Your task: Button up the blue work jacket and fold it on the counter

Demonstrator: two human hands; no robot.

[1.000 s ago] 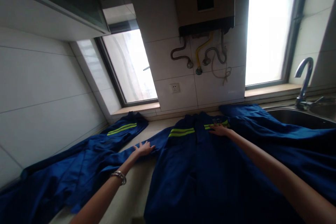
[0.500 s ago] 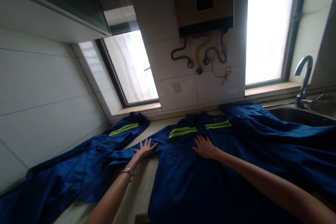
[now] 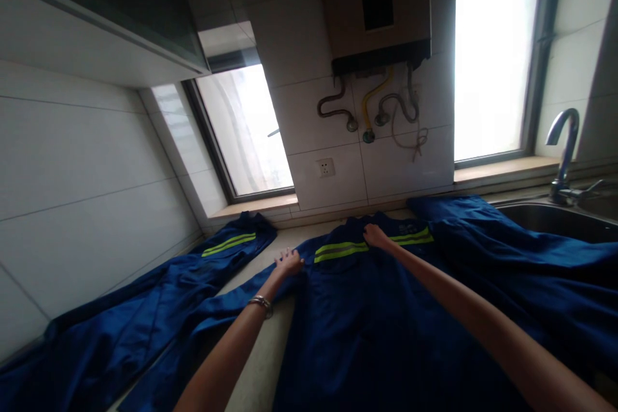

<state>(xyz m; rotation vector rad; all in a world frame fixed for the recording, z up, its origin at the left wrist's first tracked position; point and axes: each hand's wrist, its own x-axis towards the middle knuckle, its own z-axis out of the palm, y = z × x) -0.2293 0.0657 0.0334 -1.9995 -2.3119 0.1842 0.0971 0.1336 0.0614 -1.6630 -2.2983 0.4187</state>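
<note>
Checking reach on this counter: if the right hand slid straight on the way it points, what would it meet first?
Probably the jacket's collar just beyond the right hand, then the tiled wall; depth is hard to judge.

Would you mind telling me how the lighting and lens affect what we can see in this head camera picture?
Head view: both windows are blown out white, leaving the blue jacket and counter dim; the wide lens bends the wall tiles and tilts the tap; the left hand and right hand look slightly soft.
</note>
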